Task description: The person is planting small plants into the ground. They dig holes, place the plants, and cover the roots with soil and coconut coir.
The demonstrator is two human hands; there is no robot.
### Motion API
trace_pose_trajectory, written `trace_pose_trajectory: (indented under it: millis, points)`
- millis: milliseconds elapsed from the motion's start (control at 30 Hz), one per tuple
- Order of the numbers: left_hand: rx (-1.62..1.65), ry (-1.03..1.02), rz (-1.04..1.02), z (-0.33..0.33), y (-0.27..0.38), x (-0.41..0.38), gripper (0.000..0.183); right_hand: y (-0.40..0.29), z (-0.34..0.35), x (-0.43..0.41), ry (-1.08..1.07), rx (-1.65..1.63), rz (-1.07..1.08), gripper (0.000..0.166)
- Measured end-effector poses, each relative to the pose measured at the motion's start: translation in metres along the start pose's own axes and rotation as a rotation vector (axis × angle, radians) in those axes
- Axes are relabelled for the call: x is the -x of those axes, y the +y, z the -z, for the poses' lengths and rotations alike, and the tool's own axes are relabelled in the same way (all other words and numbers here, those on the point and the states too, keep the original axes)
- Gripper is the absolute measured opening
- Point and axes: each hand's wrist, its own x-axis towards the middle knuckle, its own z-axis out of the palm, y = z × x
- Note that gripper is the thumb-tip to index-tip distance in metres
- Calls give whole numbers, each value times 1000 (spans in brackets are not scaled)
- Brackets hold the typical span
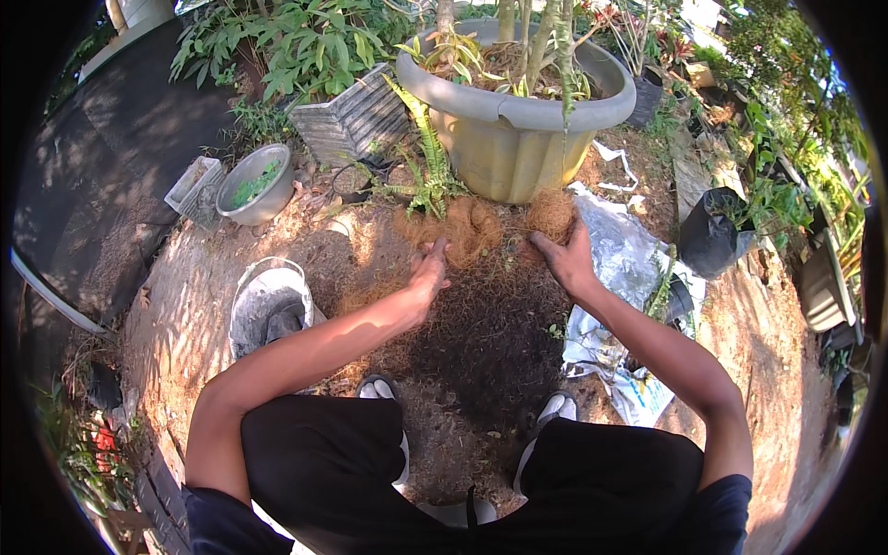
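A clump of brown coir fibre (551, 214) is in my right hand (570, 255), whose thumb and fingers curve around its near side. My left hand (429, 272) is at the near edge of a larger heap of loose coir (461, 225), fingers apart, with nothing seen in its grasp. The heap lies against the foot of a green fern (433, 170). Dark soil mixed with stray fibres (479, 340) spreads over the ground between my feet and hands.
A big cracked planter (513, 149) stands just beyond my hands. On the left are a white bucket (272, 302), a grey basin (257, 186) and a ribbed planter (354, 114). A plastic sack (610, 239) and a black grow bag (714, 229) lie to the right.
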Motion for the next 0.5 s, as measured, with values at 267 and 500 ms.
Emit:
trace_pose_trajectory:
  millis: [267,500]
  points:
    - [140,-510,-278,-24,37,59,50,48,16,-14,460,176,55,78]
    - [496,-837,122,-48,51,84,84,39,-37,11,335,110,-9,95]
